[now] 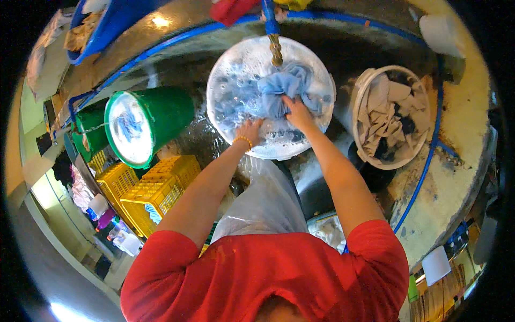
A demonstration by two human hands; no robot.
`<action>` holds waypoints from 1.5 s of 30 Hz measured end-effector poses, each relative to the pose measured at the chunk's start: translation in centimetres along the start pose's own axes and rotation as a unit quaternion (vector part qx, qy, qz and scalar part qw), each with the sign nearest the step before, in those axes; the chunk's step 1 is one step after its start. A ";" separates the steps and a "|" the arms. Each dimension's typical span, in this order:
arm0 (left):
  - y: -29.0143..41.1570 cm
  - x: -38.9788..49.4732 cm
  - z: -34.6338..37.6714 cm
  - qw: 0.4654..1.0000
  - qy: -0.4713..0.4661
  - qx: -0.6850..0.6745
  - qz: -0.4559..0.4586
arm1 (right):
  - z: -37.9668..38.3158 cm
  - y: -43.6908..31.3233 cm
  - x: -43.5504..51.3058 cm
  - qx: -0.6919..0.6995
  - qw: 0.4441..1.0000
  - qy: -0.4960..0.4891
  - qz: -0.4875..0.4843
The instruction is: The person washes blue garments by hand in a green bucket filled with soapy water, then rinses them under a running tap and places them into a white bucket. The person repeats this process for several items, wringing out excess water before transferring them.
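Observation:
A round white tub (212, 100) of sudsy water stands before me under a brass tap (276, 52). Light blue cloth (281, 86) is bunched in it, partly above the suds, and more blue fabric lies under the water to the left. My right hand (297, 110) rests on the near side of the bunched cloth, its fingers spread. Near the tub's front rim, my left hand (249, 131), with a beaded bracelet at the wrist, is partly in the foam; its fingertips are hidden, so its hold is unclear.
At the left stands a green bucket (173, 108) with sudsy water and blue cloth, above yellow plastic crates (155, 187). A whitish bucket (358, 116) of beige and dark cloth is at the right. A blue pipe (181, 36) curves behind the tub. A blue container (98, 34) is upper left.

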State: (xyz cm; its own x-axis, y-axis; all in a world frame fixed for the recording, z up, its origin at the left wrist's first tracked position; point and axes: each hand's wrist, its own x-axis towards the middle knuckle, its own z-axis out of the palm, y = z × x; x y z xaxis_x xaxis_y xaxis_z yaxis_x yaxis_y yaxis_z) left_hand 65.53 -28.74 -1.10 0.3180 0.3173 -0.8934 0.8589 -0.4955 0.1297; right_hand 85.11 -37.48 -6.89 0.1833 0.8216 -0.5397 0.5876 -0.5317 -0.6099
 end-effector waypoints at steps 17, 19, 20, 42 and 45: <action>-1.6 3.6 3.2 0.389 -0.237 -0.821 0.343 | -5.7 -19.4 -10.9 0.218 0.908 0.311 -0.178; 0.7 1.3 0.9 0.334 -0.206 -0.826 0.405 | -5.7 -21.5 -11.2 0.252 0.900 0.291 -0.205; 2.1 -0.3 -0.9 0.310 -0.198 -0.824 0.431 | -5.7 -22.0 -11.2 0.271 0.894 0.287 -0.212; -1.7 -9.6 -12.7 0.530 -0.314 -0.785 0.060 | -6.5 -20.0 -9.1 0.436 0.846 0.307 -0.008; -1.7 -6.5 -10.9 0.426 -0.457 -0.766 0.153 | -5.4 -28.0 -12.6 0.346 0.848 0.369 -0.156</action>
State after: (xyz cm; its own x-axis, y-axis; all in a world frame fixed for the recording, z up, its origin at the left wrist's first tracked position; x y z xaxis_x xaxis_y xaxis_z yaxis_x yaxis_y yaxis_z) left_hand 66.38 -21.10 9.20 0.8213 -0.3665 -0.4372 0.3103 0.9301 -0.1966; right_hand 70.59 -31.84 20.11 0.6981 0.7130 0.0654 0.1425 -0.0489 -0.9886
